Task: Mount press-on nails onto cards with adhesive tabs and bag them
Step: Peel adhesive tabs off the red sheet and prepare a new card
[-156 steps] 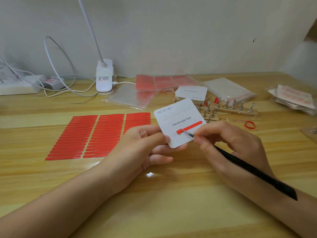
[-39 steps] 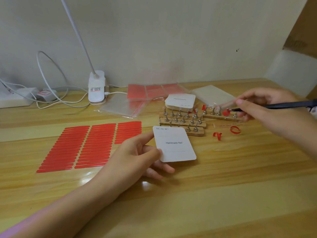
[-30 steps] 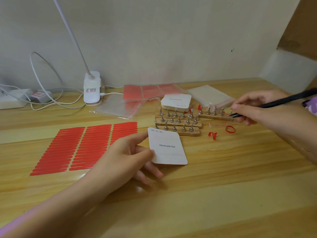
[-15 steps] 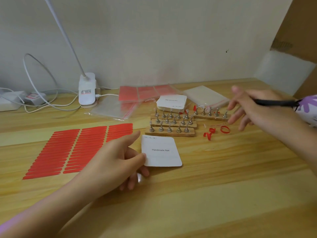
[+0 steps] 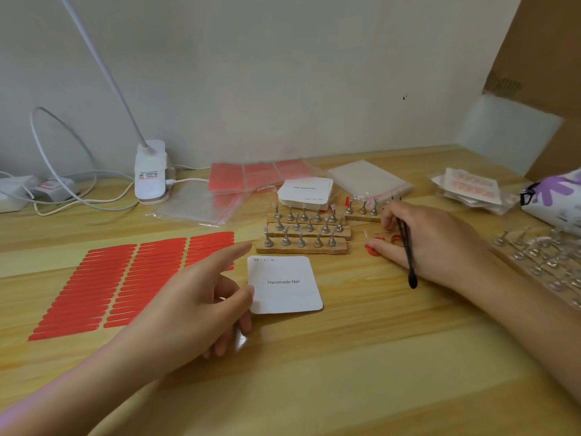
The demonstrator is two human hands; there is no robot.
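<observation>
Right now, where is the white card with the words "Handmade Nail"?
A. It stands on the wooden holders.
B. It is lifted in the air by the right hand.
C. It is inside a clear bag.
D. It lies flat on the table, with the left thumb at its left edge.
D: the card lies flat on the table, and the left hand has its thumb at the card's left edge.
</observation>
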